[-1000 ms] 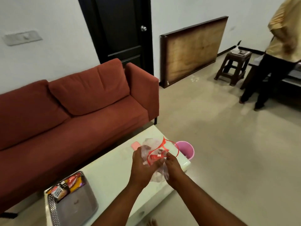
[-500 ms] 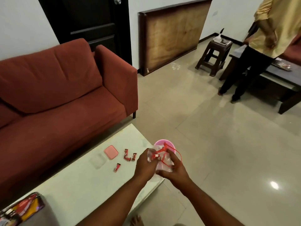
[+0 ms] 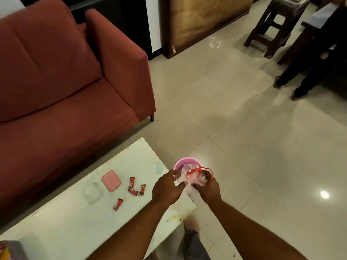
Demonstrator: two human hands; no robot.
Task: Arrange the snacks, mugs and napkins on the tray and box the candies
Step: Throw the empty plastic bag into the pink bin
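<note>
I am seeing crumpled clear plastic bag (image 3: 191,177) moving off white table (image 3: 75,222), over round pink bin (image 3: 183,162); right hand (image 3: 207,186) pinching it; left hand (image 3: 167,188), cannot tell; small red candies (image 3: 134,190) lying by clear box (image 3: 93,192), boxing next

Position: worn on the person's head, above the near right corner of the white table (image 3: 75,222).
Facing: forward and steeply down, with the red sofa (image 3: 56,91) to the left and tiled floor (image 3: 244,147) to the right.
Nearness: close. The left hand (image 3: 167,188) and right hand (image 3: 207,188) meet at a clear bag (image 3: 189,177) low in the centre, and both forearms run off the bottom edge.
Lens: wide-angle, reaching a far stool (image 3: 276,25) at the top right.
Views: this one only.
</note>
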